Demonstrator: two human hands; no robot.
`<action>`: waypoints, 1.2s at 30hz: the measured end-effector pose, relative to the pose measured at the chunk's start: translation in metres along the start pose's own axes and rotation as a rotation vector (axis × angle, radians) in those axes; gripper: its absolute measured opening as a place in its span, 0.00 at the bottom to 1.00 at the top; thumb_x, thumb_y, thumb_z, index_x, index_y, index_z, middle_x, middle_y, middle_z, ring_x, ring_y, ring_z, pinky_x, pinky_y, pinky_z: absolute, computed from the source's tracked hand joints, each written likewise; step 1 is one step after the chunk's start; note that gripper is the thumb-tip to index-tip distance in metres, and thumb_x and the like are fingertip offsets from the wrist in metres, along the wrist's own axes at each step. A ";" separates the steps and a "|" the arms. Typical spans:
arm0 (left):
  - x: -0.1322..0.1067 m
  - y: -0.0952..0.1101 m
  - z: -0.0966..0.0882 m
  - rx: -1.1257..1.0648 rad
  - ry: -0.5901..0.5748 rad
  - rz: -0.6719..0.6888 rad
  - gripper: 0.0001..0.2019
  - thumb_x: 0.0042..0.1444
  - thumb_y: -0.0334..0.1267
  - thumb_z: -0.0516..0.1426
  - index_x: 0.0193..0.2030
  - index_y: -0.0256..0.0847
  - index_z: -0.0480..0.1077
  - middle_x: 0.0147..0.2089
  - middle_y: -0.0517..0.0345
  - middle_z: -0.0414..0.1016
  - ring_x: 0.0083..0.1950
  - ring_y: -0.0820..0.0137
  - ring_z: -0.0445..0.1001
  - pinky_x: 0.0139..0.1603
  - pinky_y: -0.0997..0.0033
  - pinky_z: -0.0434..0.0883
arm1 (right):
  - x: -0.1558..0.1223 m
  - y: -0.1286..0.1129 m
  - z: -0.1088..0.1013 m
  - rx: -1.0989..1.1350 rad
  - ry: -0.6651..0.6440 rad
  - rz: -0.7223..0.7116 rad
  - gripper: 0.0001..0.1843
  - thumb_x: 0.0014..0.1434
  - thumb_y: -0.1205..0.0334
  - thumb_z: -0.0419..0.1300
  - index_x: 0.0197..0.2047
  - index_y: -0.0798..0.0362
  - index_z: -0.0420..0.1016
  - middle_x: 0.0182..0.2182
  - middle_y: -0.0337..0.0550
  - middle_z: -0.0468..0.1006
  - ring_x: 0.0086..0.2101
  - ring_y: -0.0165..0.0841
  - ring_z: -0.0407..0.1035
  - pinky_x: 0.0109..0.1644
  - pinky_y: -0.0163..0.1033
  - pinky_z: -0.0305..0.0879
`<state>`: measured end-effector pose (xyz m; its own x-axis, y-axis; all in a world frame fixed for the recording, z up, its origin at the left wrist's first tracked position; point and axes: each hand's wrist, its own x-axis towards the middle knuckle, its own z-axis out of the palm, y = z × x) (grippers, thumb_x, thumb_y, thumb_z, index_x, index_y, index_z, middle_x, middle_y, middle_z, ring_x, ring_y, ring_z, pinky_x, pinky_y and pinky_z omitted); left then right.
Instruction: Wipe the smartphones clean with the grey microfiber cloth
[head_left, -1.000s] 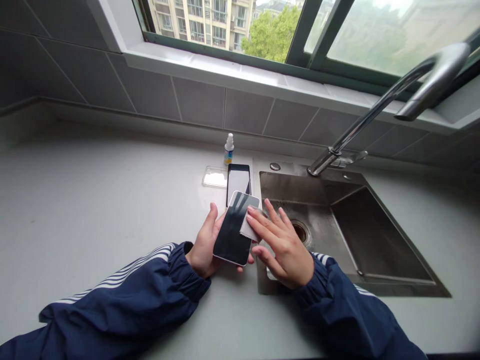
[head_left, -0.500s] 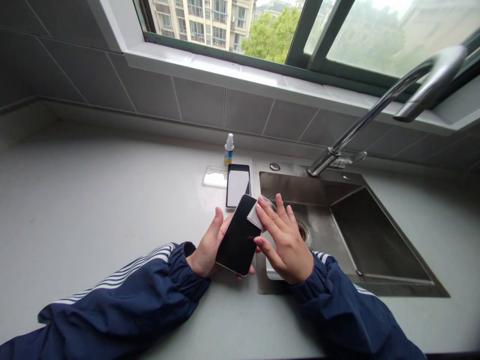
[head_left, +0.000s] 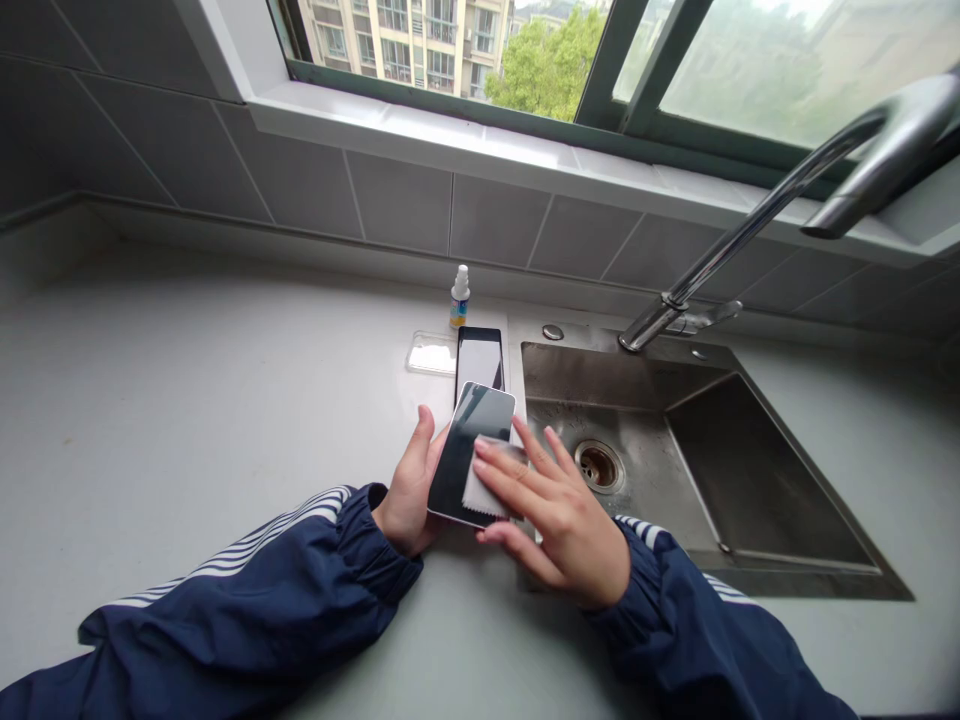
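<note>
Smartphone (head_left: 466, 440): lower centre of the frame, tilted, screen up, held above the counter (head_left: 225, 400) at the left edge of the sink (head_left: 697, 450).
Left grip (head_left: 409, 490): closed around the phone's left edge, firm from what I can see.
Right grip (head_left: 559, 525): fingers spread flat, not closed, pressing a grey microfibre cloth (head_left: 487, 482) onto the screen.
Handling: I favour this flat contact, since several fingertips spread pressure evenly.
Nearby: second phone (head_left: 480, 360), spray bottle (head_left: 460, 298) and clear phone case (head_left: 431, 353), upper centre.

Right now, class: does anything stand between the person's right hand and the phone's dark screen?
Yes: a small grey cloth lies between the right hand and the phone's dark screen, pressed flat under the fingers. Nothing else visible comes between them.
</note>
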<state>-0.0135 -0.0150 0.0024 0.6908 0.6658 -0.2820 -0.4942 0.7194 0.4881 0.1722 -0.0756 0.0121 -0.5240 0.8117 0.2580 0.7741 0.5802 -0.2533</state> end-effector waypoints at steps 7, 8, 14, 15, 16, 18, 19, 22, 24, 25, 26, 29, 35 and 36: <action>0.001 0.000 -0.002 -0.027 -0.045 -0.014 0.40 0.63 0.66 0.41 0.72 0.40 0.55 0.50 0.37 0.78 0.37 0.55 0.81 0.29 0.62 0.76 | 0.000 0.005 -0.001 0.027 0.012 -0.017 0.30 0.70 0.50 0.52 0.69 0.56 0.61 0.68 0.51 0.62 0.72 0.51 0.37 0.71 0.68 0.42; 0.000 0.000 0.000 -0.056 -0.026 0.009 0.39 0.64 0.65 0.41 0.72 0.39 0.56 0.51 0.37 0.77 0.40 0.55 0.81 0.34 0.60 0.77 | 0.001 0.002 -0.001 0.053 -0.013 -0.086 0.31 0.70 0.47 0.52 0.69 0.56 0.62 0.68 0.51 0.63 0.72 0.50 0.37 0.72 0.67 0.40; 0.000 -0.001 0.005 -0.030 -0.028 0.010 0.37 0.66 0.63 0.37 0.72 0.41 0.56 0.52 0.39 0.76 0.43 0.55 0.80 0.35 0.62 0.76 | 0.002 0.000 0.000 -0.020 0.017 0.023 0.30 0.71 0.51 0.50 0.71 0.54 0.57 0.69 0.51 0.60 0.72 0.50 0.34 0.71 0.70 0.40; 0.000 -0.001 0.004 -0.021 -0.038 -0.001 0.37 0.66 0.63 0.37 0.72 0.41 0.55 0.52 0.39 0.76 0.43 0.56 0.80 0.32 0.63 0.76 | 0.002 0.000 0.000 -0.029 0.021 0.040 0.31 0.71 0.51 0.50 0.72 0.54 0.56 0.69 0.52 0.59 0.72 0.51 0.34 0.70 0.70 0.41; 0.000 -0.001 0.003 -0.021 -0.040 -0.003 0.37 0.66 0.63 0.37 0.72 0.41 0.55 0.51 0.39 0.77 0.42 0.56 0.80 0.31 0.65 0.76 | 0.002 -0.001 0.000 -0.019 0.006 0.010 0.33 0.70 0.49 0.51 0.72 0.55 0.56 0.69 0.53 0.60 0.72 0.51 0.33 0.70 0.70 0.40; 0.000 -0.003 0.002 -0.035 -0.022 0.020 0.37 0.66 0.63 0.38 0.72 0.41 0.54 0.51 0.39 0.77 0.43 0.57 0.81 0.34 0.65 0.76 | 0.003 -0.003 -0.001 0.037 -0.055 -0.140 0.36 0.67 0.42 0.54 0.71 0.55 0.59 0.68 0.52 0.63 0.72 0.51 0.34 0.72 0.69 0.35; 0.000 -0.003 0.001 -0.042 -0.012 0.034 0.37 0.66 0.63 0.38 0.72 0.41 0.54 0.52 0.39 0.77 0.43 0.58 0.80 0.36 0.65 0.77 | 0.003 -0.004 -0.001 0.064 -0.079 -0.205 0.37 0.67 0.40 0.54 0.70 0.55 0.61 0.67 0.51 0.65 0.72 0.51 0.35 0.72 0.68 0.32; 0.000 -0.004 0.000 -0.021 -0.038 0.042 0.37 0.66 0.63 0.39 0.73 0.43 0.53 0.53 0.39 0.77 0.43 0.57 0.81 0.38 0.62 0.78 | 0.003 0.000 -0.002 0.051 -0.055 -0.135 0.33 0.69 0.42 0.49 0.70 0.52 0.60 0.67 0.47 0.64 0.72 0.50 0.33 0.72 0.69 0.30; 0.000 -0.004 -0.001 0.016 -0.089 0.012 0.37 0.65 0.64 0.40 0.74 0.45 0.51 0.53 0.39 0.77 0.42 0.55 0.81 0.34 0.62 0.78 | 0.003 0.003 -0.001 -0.007 -0.008 0.038 0.31 0.72 0.46 0.46 0.72 0.53 0.56 0.70 0.47 0.59 0.72 0.51 0.30 0.71 0.71 0.32; -0.001 -0.004 0.000 0.027 -0.105 -0.003 0.38 0.64 0.65 0.42 0.74 0.46 0.51 0.53 0.39 0.77 0.42 0.55 0.81 0.32 0.62 0.78 | 0.003 0.004 -0.001 -0.024 0.000 0.080 0.32 0.72 0.46 0.45 0.72 0.54 0.54 0.71 0.48 0.57 0.72 0.51 0.29 0.71 0.71 0.33; -0.001 -0.003 0.000 0.029 -0.105 -0.016 0.38 0.64 0.65 0.43 0.74 0.46 0.51 0.53 0.39 0.77 0.42 0.54 0.81 0.31 0.62 0.78 | 0.003 0.002 -0.001 -0.025 -0.006 0.067 0.34 0.72 0.45 0.45 0.73 0.54 0.54 0.71 0.49 0.56 0.72 0.52 0.28 0.71 0.71 0.33; -0.002 -0.003 0.002 -0.010 -0.016 -0.010 0.38 0.64 0.64 0.45 0.74 0.43 0.54 0.55 0.37 0.76 0.45 0.54 0.81 0.40 0.59 0.79 | 0.004 -0.007 0.001 0.028 -0.078 -0.166 0.41 0.66 0.36 0.51 0.72 0.55 0.56 0.70 0.49 0.58 0.72 0.53 0.30 0.72 0.69 0.31; -0.003 -0.007 -0.002 0.092 -0.131 0.015 0.40 0.62 0.66 0.43 0.76 0.48 0.47 0.57 0.37 0.76 0.41 0.54 0.82 0.32 0.61 0.79 | 0.003 -0.002 0.005 -0.040 0.021 -0.001 0.35 0.71 0.43 0.46 0.74 0.53 0.51 0.71 0.48 0.56 0.72 0.54 0.28 0.71 0.72 0.33; -0.003 -0.008 -0.004 0.157 -0.152 -0.006 0.41 0.61 0.67 0.44 0.76 0.50 0.46 0.56 0.38 0.77 0.37 0.54 0.82 0.26 0.64 0.77 | 0.002 0.001 0.005 -0.051 0.047 0.041 0.35 0.71 0.45 0.45 0.74 0.53 0.49 0.72 0.48 0.54 0.72 0.54 0.27 0.71 0.71 0.34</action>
<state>-0.0138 -0.0222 -0.0039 0.7708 0.6157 -0.1636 -0.4099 0.6759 0.6124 0.1697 -0.0731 0.0078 -0.4752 0.8299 0.2924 0.8122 0.5415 -0.2170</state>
